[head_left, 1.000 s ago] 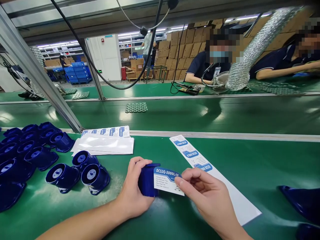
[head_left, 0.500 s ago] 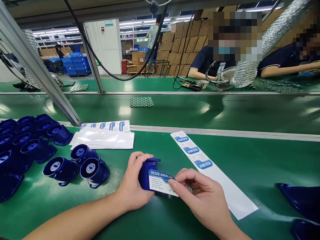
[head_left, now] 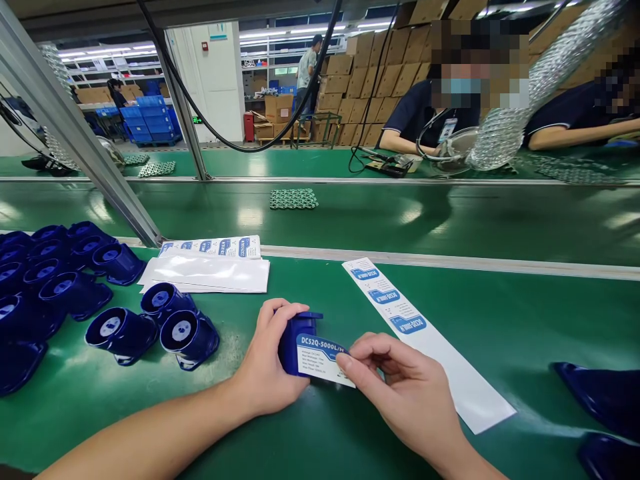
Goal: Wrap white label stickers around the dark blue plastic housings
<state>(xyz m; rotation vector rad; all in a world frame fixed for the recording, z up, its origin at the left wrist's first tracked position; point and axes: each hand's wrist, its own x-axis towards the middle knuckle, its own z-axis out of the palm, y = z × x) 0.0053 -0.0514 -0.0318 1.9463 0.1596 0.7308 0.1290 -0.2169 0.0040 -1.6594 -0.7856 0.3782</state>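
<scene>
My left hand [head_left: 273,363] is wrapped round a dark blue plastic housing [head_left: 291,343] that it holds near the front middle of the green table. Between thumb and fingers, my right hand [head_left: 405,387] pinches the right end of a white and blue printed label [head_left: 323,360]. The label's left end lies against the side of the housing, while its right part stands away from it. To the right lies a label strip [head_left: 410,325] with several labels at its far end and bare white backing nearer me. My fingers hide much of the housing.
Several blue housings [head_left: 75,293] stand at the left, with more blue parts [head_left: 600,400] at the right edge. Label sheets [head_left: 210,273] lie behind. A metal post [head_left: 100,140] slants down at left. Beyond the conveyor [head_left: 380,220], co-workers [head_left: 425,113] sit across from me.
Both hands, the housing and the label keep nearly the same pose. The camera view has shifted slightly, and the green piece on the conveyor has moved a little to the right.
</scene>
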